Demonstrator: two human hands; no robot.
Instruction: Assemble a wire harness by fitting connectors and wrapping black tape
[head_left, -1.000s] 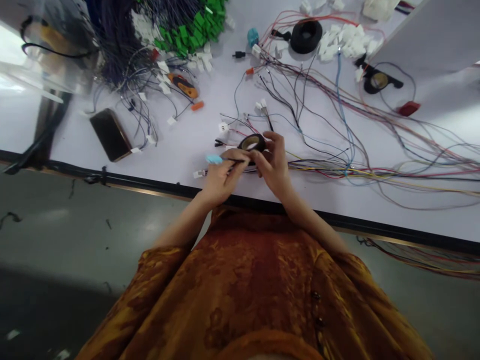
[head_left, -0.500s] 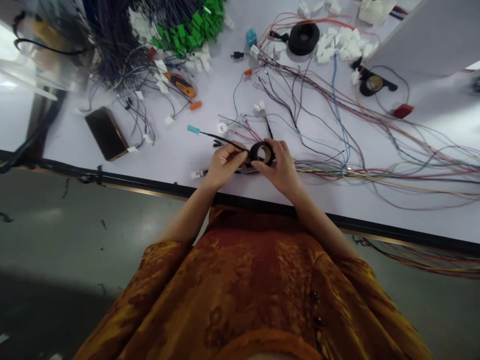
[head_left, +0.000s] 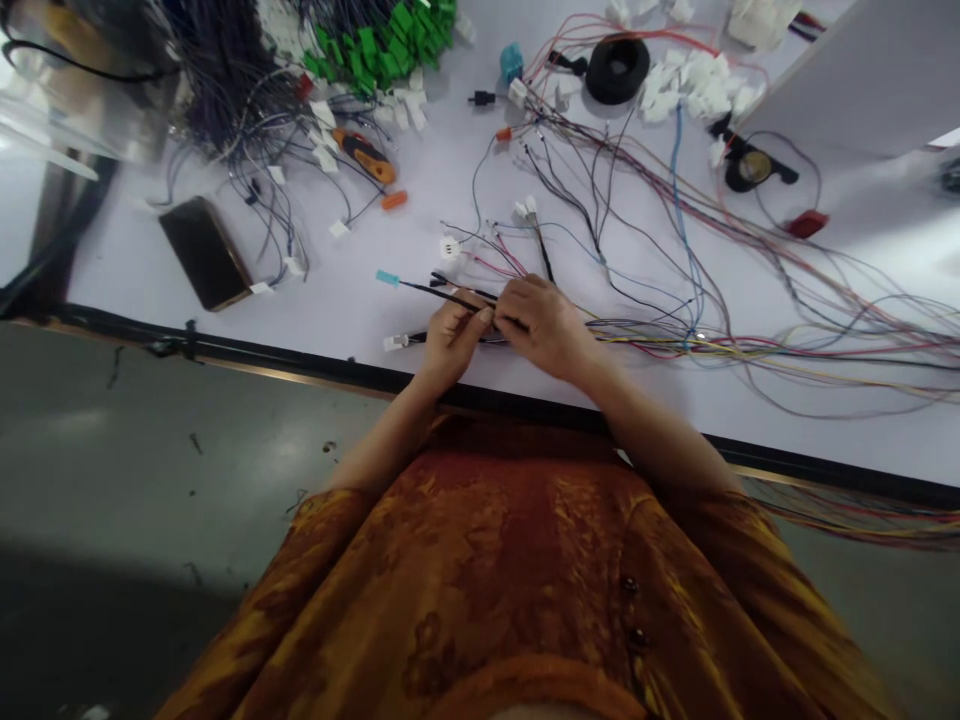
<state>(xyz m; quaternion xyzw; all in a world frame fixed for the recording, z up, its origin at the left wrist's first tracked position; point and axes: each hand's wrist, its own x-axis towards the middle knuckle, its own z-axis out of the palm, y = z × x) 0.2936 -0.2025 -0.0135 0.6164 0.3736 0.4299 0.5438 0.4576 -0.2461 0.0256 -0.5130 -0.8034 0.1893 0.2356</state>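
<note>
A thin black wire (head_left: 431, 289) with a light blue tip (head_left: 388, 278) runs from the table into my hands. My left hand (head_left: 454, 343) pinches it between thumb and fingers. My right hand (head_left: 540, 325) is closed just to the right, over the wire's far end and a multicoloured wire bundle (head_left: 637, 338). The bundle passes beneath both hands and ends in a small white connector (head_left: 395, 342) on the left. The black tape roll is not visible and may be hidden by my right hand.
Loose coloured wires spread across the white table to the right. A phone (head_left: 204, 253), an orange-handled screwdriver (head_left: 365, 156), a black tape roll (head_left: 617, 70) and green connectors (head_left: 382, 45) lie farther off. The table's black front edge (head_left: 300, 364) is just below my hands.
The small black tape roll held between my hands has gone from sight. My right hand has closed over that spot, and the blue-tipped wire now lies lower, close to my hands.
</note>
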